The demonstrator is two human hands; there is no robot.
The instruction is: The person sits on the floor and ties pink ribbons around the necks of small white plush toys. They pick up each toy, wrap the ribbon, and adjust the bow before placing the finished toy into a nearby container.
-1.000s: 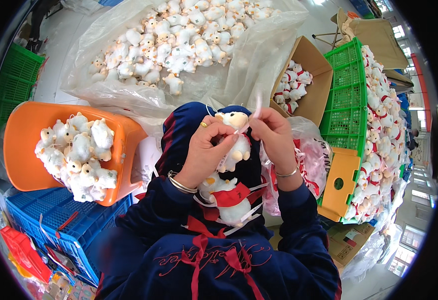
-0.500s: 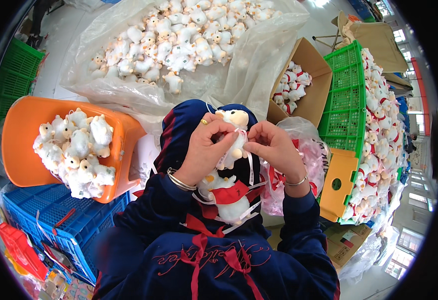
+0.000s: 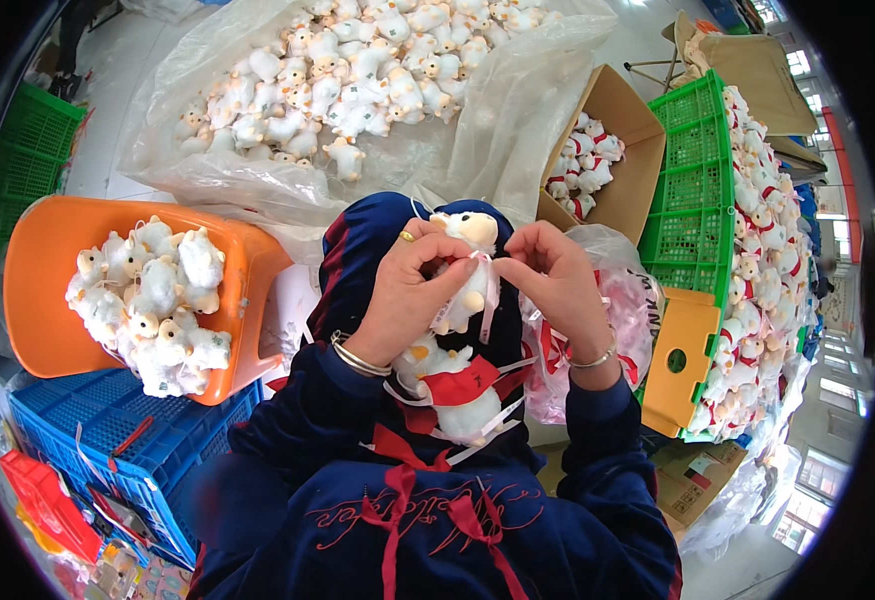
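A small white plush sheep (image 3: 471, 230) with a cream face is held upright over my lap. Round its neck runs a thin pale ribbon (image 3: 489, 305), one end hanging down its front. My left hand (image 3: 416, 285) is closed at the sheep's side, thumb and forefinger pinching the ribbon at the neck. On the other side, my right hand (image 3: 561, 285) pinches the ribbon between thumb and forefinger. Below, a second plush sheep (image 3: 468, 415) lies on my lap, wearing a red cloth scarf (image 3: 461, 382) with white ties.
An orange plastic chair (image 3: 43, 290) at left carries several plush sheep, beside a blue crate (image 3: 88, 410). Ahead, a plastic sheet (image 3: 158, 165) holds a large pile. At right stand a carton (image 3: 633, 150), a green crate (image 3: 693, 190) and a clear bag (image 3: 598, 260) of red-and-pink pieces.
My right hand has lifted slightly and its thumb and forefinger have come together at the ribbon. The hanging ribbon end has shifted left. My left hand stays at the sheep's neck.
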